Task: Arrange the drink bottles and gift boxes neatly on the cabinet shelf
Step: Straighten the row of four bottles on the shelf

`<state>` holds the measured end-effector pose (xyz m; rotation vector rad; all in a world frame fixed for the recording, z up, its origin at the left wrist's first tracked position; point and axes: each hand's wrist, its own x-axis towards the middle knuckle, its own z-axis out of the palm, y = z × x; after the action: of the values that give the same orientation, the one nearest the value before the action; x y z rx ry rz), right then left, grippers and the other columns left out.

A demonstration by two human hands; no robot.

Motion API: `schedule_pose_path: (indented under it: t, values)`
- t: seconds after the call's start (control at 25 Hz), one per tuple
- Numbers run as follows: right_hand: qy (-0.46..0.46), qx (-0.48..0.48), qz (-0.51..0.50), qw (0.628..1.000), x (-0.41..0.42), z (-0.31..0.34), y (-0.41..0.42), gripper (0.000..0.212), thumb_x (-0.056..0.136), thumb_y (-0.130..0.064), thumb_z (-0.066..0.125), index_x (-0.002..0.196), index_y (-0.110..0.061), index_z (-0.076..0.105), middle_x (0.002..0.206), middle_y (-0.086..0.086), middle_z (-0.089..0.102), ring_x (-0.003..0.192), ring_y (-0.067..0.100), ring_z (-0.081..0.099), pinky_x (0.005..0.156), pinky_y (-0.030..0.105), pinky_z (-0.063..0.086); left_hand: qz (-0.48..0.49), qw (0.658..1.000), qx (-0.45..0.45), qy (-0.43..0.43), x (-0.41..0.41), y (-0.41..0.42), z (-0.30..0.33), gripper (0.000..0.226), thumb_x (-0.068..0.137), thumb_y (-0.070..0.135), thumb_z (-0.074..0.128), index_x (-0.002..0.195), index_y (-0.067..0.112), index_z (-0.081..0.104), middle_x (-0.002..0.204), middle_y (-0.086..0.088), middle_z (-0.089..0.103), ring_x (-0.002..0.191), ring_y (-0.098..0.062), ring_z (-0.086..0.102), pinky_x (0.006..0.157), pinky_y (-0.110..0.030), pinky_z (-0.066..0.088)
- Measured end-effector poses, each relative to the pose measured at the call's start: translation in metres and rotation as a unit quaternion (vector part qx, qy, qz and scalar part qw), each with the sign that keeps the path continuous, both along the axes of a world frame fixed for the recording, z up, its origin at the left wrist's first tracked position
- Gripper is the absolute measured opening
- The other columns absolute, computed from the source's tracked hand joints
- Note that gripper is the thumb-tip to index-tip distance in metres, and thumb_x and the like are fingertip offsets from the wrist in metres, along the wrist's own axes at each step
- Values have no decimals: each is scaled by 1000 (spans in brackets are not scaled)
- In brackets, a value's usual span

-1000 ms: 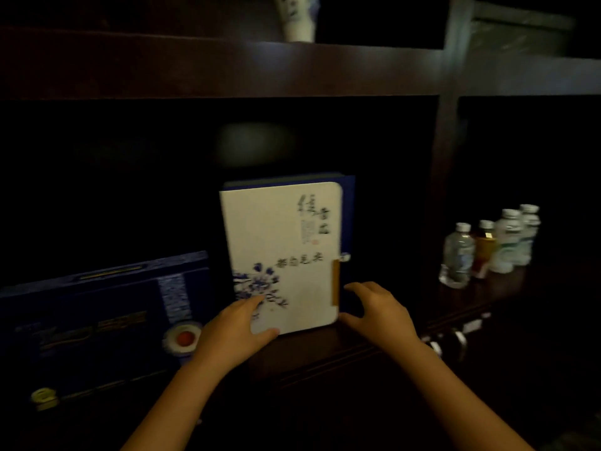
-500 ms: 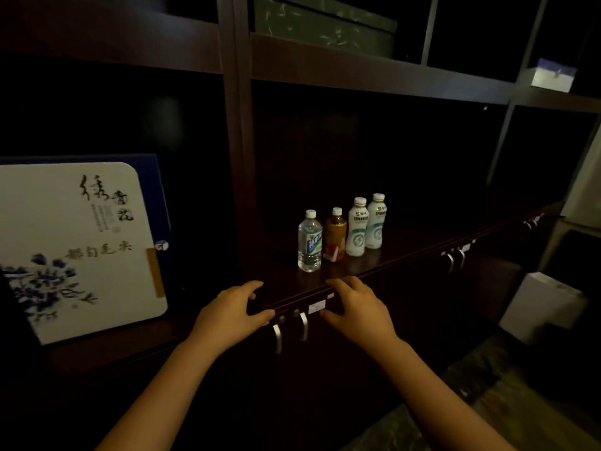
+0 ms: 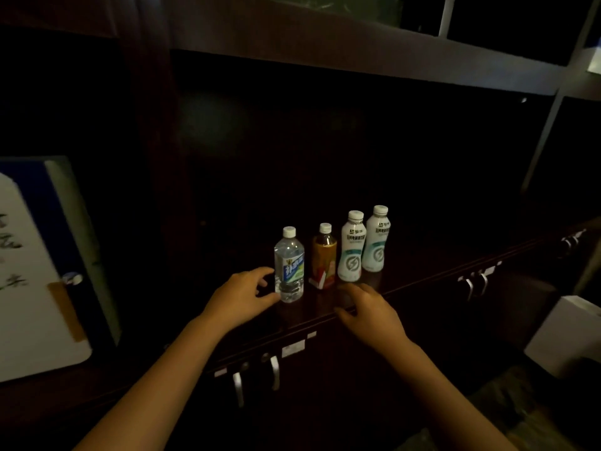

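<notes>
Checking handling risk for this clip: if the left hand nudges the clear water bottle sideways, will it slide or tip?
The clear water bottle stands upright, tall over a narrow base, so a high push would probably tip it. It looks full, so likely fairly heavy; a low push from the left hand would probably slide it.

Both hands moved forward from shelf edge toward bottles; left hand (image 3: 239, 296) now at clear water bottle (image 3: 289, 265), right hand (image 3: 367, 312) just before amber bottle (image 3: 324, 257)

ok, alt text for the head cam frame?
A left hand reaches beside a clear water bottle, the first of four upright bottles in a row on a dark cabinet shelf. The right hand hovers open at the shelf edge; a white gift box stands far left.
</notes>
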<state>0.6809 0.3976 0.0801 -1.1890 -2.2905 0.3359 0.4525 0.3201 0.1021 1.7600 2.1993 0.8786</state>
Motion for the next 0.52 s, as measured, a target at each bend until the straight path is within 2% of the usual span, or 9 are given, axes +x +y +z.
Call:
schedule_pose_path:
  t: [0.24,0.44,0.52]
  values:
    - [57,5,37,998,-5,33,120,45,83,-23,60,125,-16,49,124,13,56,107,27,57,83,34,48,57,997,55,6,-7,88,21,55,80,38,63,130,27,44,120,-3,60,92,-11,56,79,-30,48]
    - [55,33,159,985,-41,47,209,47,84,-18,60,128,-11,47,127,17,54,113,28,53,85,29,42,129,990,54,35,-11,145,26,63,78,40,64,134,25,39,131,-7,53,116,-24,53,93,-40,48]
    - [30,22,220,975,-56,50,235,49,84,-15,59,131,-11,44,129,17,52,116,29,51,90,30,41,161,986,29,23,-10,161,24,64,78,36,66,135,22,38,132,-8,52,117,-25,52,95,-41,47]
